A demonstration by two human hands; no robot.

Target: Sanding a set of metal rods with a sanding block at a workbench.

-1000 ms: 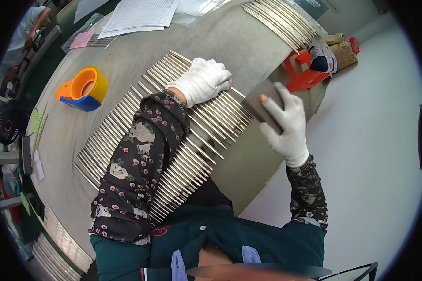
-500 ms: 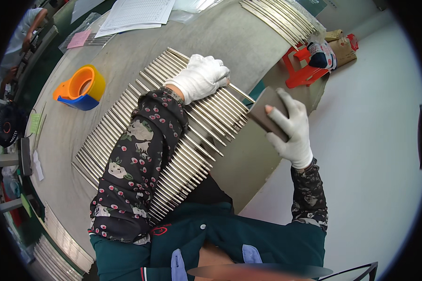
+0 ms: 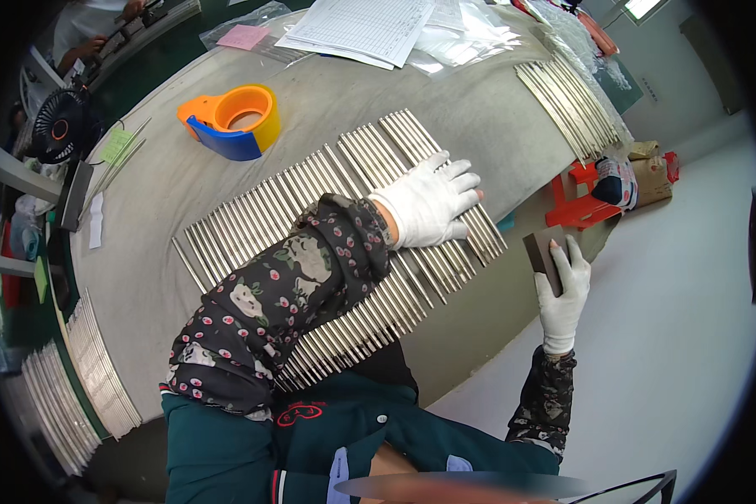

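A grey cloth-covered surface [image 3: 311, 126] filled most of the frame, curving from the left edge to the upper right. Across its middle lay a long row of thin metal rods [image 3: 311, 202], side by side and touching, running from the lower centre up toward the upper centre. A second bundle of rods [image 3: 567, 97] lay at the upper right of the surface, and stacked rods [image 3: 84, 378] sat along the lower left edge. Printed paper sheets [image 3: 370, 25] and clear plastic bags [image 3: 462, 42] rested at the top. An orange and blue tape dispenser [image 3: 231, 122] stood at the upper left centre, just beside the rod row. A red stool [image 3: 575, 206] stood on the floor at the right, past the surface edge, with a small black fan [image 3: 55, 130] at the far left.

The left hand [image 3: 428, 202], in a white glove, lay flat and open with fingers spread, pressing on the rods right of centre. The right hand [image 3: 563, 290], also gloved, was off the surface at the right, closed around a small dark block [image 3: 544, 252], held upright above the floor.
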